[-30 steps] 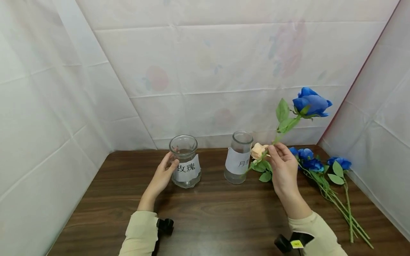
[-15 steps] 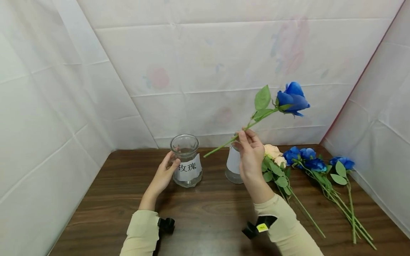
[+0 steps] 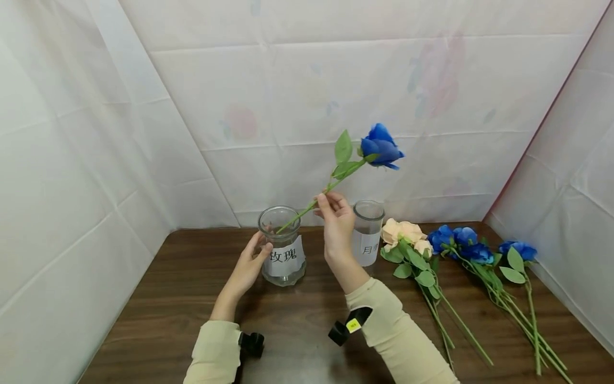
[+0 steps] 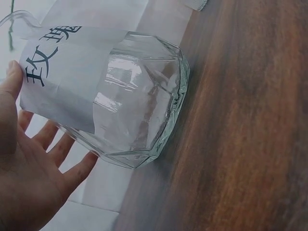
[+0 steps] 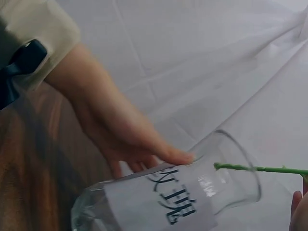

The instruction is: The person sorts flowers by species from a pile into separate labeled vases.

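Observation:
A clear glass vase (image 3: 284, 278) with a white paper label (image 4: 72, 82) stands upright on the table. My left hand (image 3: 246, 268) holds its left side, the thumb near the label and the fingers round the back. My right hand (image 3: 338, 229) pinches the green stem of a blue rose (image 3: 381, 148) above and to the right of that vase. The bloom leans up to the right, leaves below it. In the right wrist view the stem's lower end (image 5: 231, 166) is inside the vase's mouth, still in the neck.
A narrower labelled glass vase (image 3: 369, 210) stands just right of my right hand, partly hidden by it. Farther right lie peach roses (image 3: 402, 232) and several blue roses (image 3: 475, 252), stems toward me. White cloth (image 3: 297, 106) hangs behind the wooden table (image 3: 158, 320).
My right hand has carried the blue rose leftward from above the peach roses, bringing its stem end into the vase's mouth. My left hand has stayed on the vase.

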`<action>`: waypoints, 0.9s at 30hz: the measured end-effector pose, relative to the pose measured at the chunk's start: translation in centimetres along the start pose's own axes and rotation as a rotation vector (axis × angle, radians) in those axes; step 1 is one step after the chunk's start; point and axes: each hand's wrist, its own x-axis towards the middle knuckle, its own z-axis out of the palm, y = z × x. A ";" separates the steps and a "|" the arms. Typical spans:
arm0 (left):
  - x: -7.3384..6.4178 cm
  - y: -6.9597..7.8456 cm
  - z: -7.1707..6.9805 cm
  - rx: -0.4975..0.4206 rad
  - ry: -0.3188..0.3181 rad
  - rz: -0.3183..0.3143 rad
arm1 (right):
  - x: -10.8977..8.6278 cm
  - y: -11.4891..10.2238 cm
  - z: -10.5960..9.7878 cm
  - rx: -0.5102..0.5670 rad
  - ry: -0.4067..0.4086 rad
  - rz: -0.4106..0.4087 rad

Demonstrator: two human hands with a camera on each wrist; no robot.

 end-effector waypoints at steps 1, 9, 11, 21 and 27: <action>0.0 0.0 0.0 -0.002 0.002 -0.001 | -0.1 0.4 0.1 -0.020 -0.002 0.009; -0.1 -0.1 -0.1 0.008 -0.005 -0.027 | -1.0 2.5 0.2 -0.156 -0.038 0.024; 0.0 -0.1 -0.1 0.001 -0.002 -0.029 | -1.0 2.9 0.3 -0.152 -0.049 0.017; 0.2 -0.2 0.0 0.004 0.004 -0.019 | -1.1 4.3 0.0 -0.288 0.004 0.001; 0.3 -0.3 -0.1 -0.013 0.002 -0.014 | -1.3 4.4 -1.2 -0.306 -0.051 0.034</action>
